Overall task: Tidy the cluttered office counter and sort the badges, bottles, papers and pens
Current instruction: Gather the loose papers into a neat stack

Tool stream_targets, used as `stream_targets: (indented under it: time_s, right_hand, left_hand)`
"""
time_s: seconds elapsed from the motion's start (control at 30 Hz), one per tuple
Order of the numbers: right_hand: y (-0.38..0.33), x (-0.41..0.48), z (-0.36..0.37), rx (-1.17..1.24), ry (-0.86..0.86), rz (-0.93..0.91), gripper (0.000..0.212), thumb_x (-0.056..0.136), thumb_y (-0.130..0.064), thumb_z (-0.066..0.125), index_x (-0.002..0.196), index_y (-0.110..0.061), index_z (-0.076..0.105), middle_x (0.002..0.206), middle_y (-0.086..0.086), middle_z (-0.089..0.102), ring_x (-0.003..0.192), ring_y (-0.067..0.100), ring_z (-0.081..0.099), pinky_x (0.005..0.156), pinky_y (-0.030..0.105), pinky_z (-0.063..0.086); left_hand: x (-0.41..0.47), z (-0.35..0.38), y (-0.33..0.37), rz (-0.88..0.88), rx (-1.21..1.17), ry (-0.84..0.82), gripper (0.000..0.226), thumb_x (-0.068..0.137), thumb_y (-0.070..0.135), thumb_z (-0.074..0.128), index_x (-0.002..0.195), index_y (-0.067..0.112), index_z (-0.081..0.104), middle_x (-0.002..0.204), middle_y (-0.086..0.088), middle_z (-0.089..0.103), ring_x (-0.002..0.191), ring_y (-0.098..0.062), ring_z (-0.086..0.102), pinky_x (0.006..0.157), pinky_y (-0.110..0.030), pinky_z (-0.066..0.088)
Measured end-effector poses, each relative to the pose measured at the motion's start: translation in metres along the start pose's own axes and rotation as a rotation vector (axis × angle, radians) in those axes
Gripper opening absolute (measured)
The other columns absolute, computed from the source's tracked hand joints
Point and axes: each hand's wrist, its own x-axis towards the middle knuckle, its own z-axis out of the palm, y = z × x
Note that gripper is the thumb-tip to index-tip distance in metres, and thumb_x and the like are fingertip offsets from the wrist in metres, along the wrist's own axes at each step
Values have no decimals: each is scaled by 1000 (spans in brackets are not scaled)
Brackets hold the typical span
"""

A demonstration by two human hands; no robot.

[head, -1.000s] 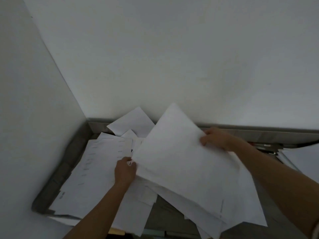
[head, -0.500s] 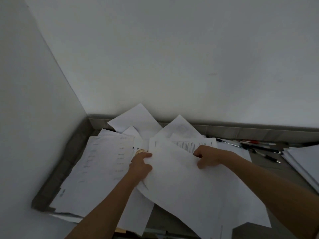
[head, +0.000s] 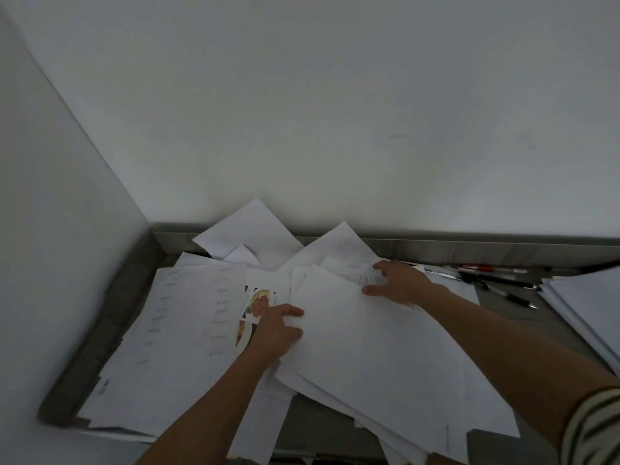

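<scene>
A loose pile of white papers (head: 379,350) covers the grey counter (head: 322,427). My left hand (head: 276,330) grips the left edge of the top sheets, thumb on top. My right hand (head: 399,281) rests on the far edge of the same sheets, fingers spread, over a printed page. A large sheet with faint printed lines (head: 174,330) lies to the left. A page with a colour food picture (head: 256,307) shows beside my left hand. Several pens (head: 496,278) lie at the back right.
White walls meet in a corner at the left. A low grey ledge (head: 469,246) runs along the back wall. Another stack of white paper (head: 587,307) sits at the right edge. Some sheets overhang the counter's front edge.
The sheets that I held up a second ago have come down flat onto the pile. Both hands moved with them, and the pens and the food picture have come into view.
</scene>
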Motion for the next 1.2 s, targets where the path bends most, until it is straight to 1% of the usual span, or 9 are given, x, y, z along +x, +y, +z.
stream_targets:
  time_s: [0.17,0.27,0.37,0.5,0.67,0.77,0.87,1.0,1.2]
  right_hand:
    - [-7,10,-4,-146,-34,-24,62,76,-76,56,105,-21,63,109,2,63,98,21,59,79,32,46]
    - [-12,13,-1,-101,74,-116,65,75,-69,63,126,-29,55,128,2,51,119,23,50,97,36,43]
    - [-21,16,-5,-91,-6,-101,82,76,-73,59,140,-25,42,137,6,43,125,26,45,101,39,42]
    - [-29,19,-15,-226,-107,-38,83,70,-85,48,123,-21,55,125,2,56,110,23,56,91,37,47]
    - [-22,8,-8,-188,-155,-40,69,68,-83,55,97,-21,67,103,0,63,91,17,60,78,30,48]
    - [-18,2,-6,-178,-95,-27,66,65,-80,62,101,-25,64,110,3,55,91,21,58,81,31,49]
    - [-12,-6,-8,76,-93,66,75,62,-72,73,112,-20,55,97,2,62,68,15,61,68,29,53]
    - [2,-18,-9,294,-180,89,72,58,-59,84,112,-16,62,105,1,68,90,16,65,87,34,53]
    - [-4,-38,-5,165,-267,85,77,74,-32,81,136,-13,41,135,5,49,115,24,51,97,33,44]
  left_hand:
    - [-8,4,-8,50,34,72,34,86,7,66,116,22,62,125,3,52,109,-7,45,95,-17,32]
    - [-7,2,-9,61,43,27,33,85,8,67,114,23,64,123,5,52,110,-9,48,96,-20,36]
    - [-8,-1,-7,41,38,-31,33,85,7,68,113,23,66,117,8,51,109,-12,49,94,-22,40]
    - [-11,-1,-5,38,11,9,33,84,4,69,114,17,66,109,10,48,104,-9,46,90,-20,38]
    - [-13,1,-3,47,-16,48,33,84,3,68,115,14,65,113,7,49,106,-8,45,92,-18,36]
    - [-14,1,-4,50,-20,58,33,85,4,68,116,15,64,114,8,46,106,-7,42,93,-18,33]
    - [-15,2,-4,34,-41,59,32,85,4,68,115,16,65,114,8,48,106,-8,44,91,-18,33]
    - [-13,4,-4,19,-63,60,31,83,3,69,111,17,65,115,7,49,111,-13,48,92,-19,35]
    - [-10,5,-4,-16,-139,51,33,81,1,70,107,20,63,123,-2,51,108,-16,49,95,-27,42]
